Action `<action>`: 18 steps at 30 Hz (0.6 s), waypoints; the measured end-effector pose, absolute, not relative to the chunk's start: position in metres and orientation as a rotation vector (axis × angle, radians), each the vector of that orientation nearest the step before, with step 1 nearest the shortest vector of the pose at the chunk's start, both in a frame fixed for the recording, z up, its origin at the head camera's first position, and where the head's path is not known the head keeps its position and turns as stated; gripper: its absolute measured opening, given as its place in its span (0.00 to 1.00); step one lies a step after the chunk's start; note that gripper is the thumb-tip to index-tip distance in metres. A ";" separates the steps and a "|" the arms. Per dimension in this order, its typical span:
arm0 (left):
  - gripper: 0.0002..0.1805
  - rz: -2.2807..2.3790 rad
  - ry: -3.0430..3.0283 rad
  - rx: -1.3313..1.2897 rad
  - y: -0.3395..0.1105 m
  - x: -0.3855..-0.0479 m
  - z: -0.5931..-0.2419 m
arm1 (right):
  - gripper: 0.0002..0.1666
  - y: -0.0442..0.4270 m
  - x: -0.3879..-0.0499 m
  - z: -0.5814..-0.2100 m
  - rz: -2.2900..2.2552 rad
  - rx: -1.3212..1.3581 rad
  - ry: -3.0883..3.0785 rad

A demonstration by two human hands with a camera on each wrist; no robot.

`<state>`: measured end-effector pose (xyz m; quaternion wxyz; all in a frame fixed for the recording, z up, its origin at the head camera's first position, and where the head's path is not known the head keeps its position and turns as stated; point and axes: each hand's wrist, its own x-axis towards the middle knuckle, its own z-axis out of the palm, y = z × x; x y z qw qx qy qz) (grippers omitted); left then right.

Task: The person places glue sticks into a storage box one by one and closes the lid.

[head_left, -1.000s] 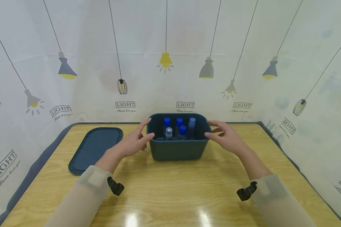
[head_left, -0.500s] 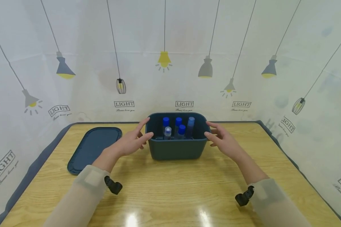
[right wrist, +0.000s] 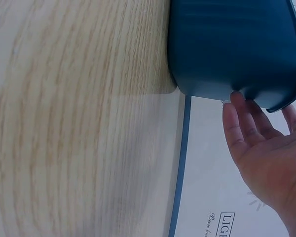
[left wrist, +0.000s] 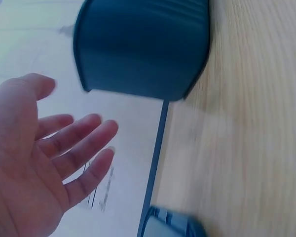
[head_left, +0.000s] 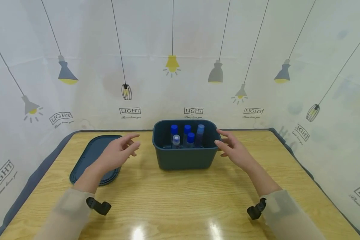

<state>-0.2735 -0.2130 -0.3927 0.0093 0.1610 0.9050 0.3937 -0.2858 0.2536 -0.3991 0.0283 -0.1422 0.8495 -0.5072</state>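
Observation:
A dark teal plastic storage box [head_left: 184, 159] stands upright at the back middle of the table in the head view. Inside it are several slim clear bottles [head_left: 199, 135], most with blue caps; their lower parts are hidden by the front wall. My left hand [head_left: 116, 153] is in the air left of the box, apart from it, fingers loosely bent and holding nothing. On the other side, my right hand [head_left: 235, 150] touches the box's right end with thumb and fingertips at the rim. The right wrist view shows those fingers [right wrist: 241, 118] against the end wall.
A flat dark blue lid [head_left: 93, 156] lies on the wooden table [head_left: 180, 200] at the left, partly hidden beneath my left hand and forearm. A white curtain [head_left: 153, 83] printed with lamps hangs directly behind the table's back edge.
My left hand has come off the box's left rim and moved left, over the lid's right side. My right hand stays at the box's right end. The box has not visibly moved.

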 end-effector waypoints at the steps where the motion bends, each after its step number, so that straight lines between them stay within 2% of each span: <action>1: 0.33 1.239 2.820 0.497 -0.220 -0.269 -0.393 | 0.40 0.254 -0.286 -0.399 -1.567 -0.440 2.620; 12: 0.30 1.230 2.789 0.398 -0.301 -0.234 -0.399 | 0.39 0.256 -0.285 -0.402 -1.587 -0.438 2.599; 18: 0.32 1.106 2.883 0.264 -0.352 -0.223 -0.401 | 0.39 0.255 -0.286 -0.402 -1.584 -0.443 2.597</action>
